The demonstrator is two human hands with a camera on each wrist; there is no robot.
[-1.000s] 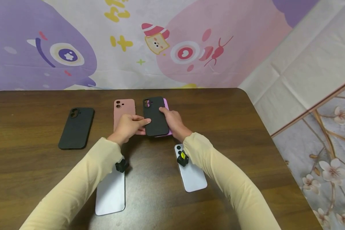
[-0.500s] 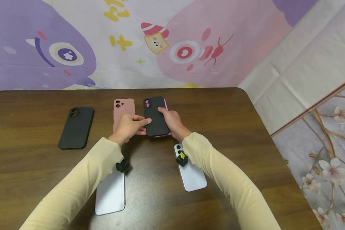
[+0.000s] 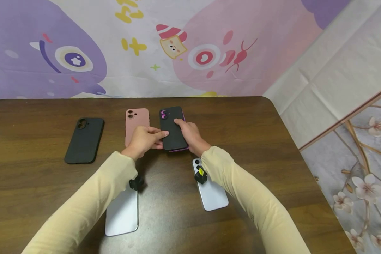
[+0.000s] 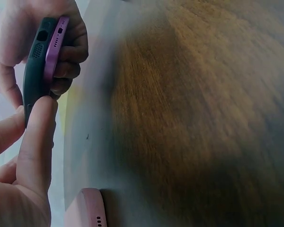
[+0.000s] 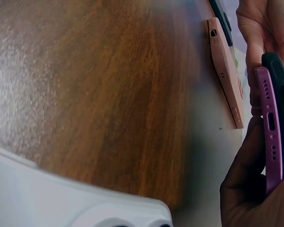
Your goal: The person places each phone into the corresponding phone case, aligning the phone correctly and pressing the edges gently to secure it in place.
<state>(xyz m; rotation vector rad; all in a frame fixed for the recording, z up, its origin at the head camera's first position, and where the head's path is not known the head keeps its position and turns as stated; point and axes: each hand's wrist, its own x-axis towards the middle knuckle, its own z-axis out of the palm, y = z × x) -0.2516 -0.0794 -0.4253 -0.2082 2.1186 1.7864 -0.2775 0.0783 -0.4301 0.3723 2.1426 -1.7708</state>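
Matte black rectangular phone case [image 3: 173,132]: between both hands near the far edge of the brown wood-grain worktop [image 3: 263,148], camera opening at upper left.
Purple flat phone with rounded corners [image 5: 273,146]: underneath the case, showing through that opening and along the right and lower edges; at the lower end it lies outside the case rim.
Left hand [image 3: 144,140]: grip in a close pinch on the case's left edge, thumb on top.
Right hand [image 3: 192,137]: grip closed round case and phone, thumb on the black back, fingers curled beneath.
Pink phone case [image 3: 137,119]: flat, partly behind the left hand.
Second black phone case [image 3: 85,143]: well apart, farther left.
White phone with dark lenses [image 3: 213,195]: partly covered by the right cream sleeve [image 3: 251,201].
White rounded slab [image 3: 122,217]: upper end hidden by the left sleeve.
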